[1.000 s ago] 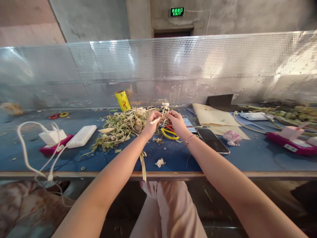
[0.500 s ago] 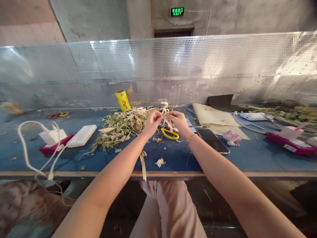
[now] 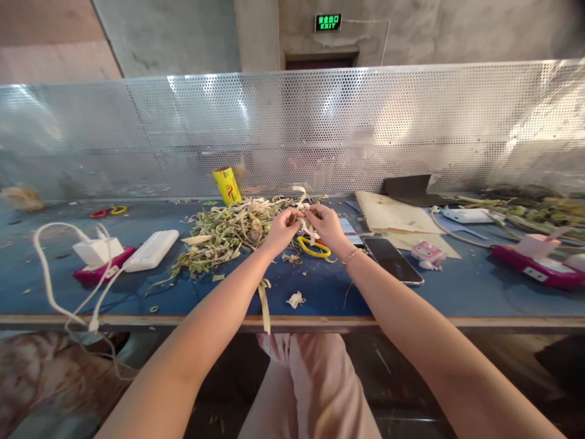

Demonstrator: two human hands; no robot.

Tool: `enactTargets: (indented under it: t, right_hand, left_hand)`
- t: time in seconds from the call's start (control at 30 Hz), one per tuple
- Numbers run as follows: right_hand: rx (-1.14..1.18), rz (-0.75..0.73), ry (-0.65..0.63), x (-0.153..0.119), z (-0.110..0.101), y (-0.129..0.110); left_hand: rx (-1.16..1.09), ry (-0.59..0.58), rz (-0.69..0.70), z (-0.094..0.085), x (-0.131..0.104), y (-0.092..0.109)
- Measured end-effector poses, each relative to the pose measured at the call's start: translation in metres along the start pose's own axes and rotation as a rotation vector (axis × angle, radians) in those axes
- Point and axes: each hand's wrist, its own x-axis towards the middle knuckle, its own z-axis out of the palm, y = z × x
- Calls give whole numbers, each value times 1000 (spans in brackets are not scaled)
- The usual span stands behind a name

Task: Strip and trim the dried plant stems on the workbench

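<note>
My left hand (image 3: 285, 228) and my right hand (image 3: 323, 223) meet just right of a heap of dried plant strips (image 3: 237, 228). Both are closed, fingertips pinching the same pale, curled plant strip (image 3: 300, 194), whose one end sticks up and whose other parts hang between the hands. How the strip runs between the fingers is partly hidden. Below them lie scissors with yellow handles (image 3: 315, 249), their blades partly covered. Another flat strip (image 3: 264, 308) hangs over the table's front edge, and a crumpled pale scrap (image 3: 296, 299) lies near it.
A phone (image 3: 393, 261), a pink case (image 3: 428, 253) and paper sheets (image 3: 397, 214) lie to the right. Leftward are a white power bank (image 3: 152, 250), a purple power strip (image 3: 103, 268) and red-yellow scissors (image 3: 108, 211). A yellow tube (image 3: 226, 185) stands before the perforated metal screen (image 3: 183, 134).
The fingers have shifted slightly on the pale strip, and its upper end has tilted a little left. Both hands stay close together over the same spot.
</note>
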Motion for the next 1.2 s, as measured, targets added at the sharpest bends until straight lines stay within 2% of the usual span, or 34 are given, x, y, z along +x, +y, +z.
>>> enactTargets:
  t: [0.2,0.43,0.63,0.73,0.93,1.1,1.2]
  right_hand:
    - [-30,-25,22,-1,-1,-4]
    - [-57,-64,-4,-2,1,-1]
    - [-86,-51,-8,-3,1,-4]
    - [-93,-29,-5,-3,2,-4]
    - [-55,7,-23,-4,1,-1]
    - [-31,42,-38,-5,2,-1]
    - [-39,47,-37,-4,4,0]
  left_hand:
    - [-120,-27,-68,1,0,3]
    - [-88,-31,-147,2,-1,5]
    - [-170,-28,-204,4,1,2]
    - [-178,-20,-188,4,0,2]
    - [-58,-71,-111,1,-1,3]
    - [19,-37,-68,1,-2,6]
    - [54,-37,-91,1,-2,7]
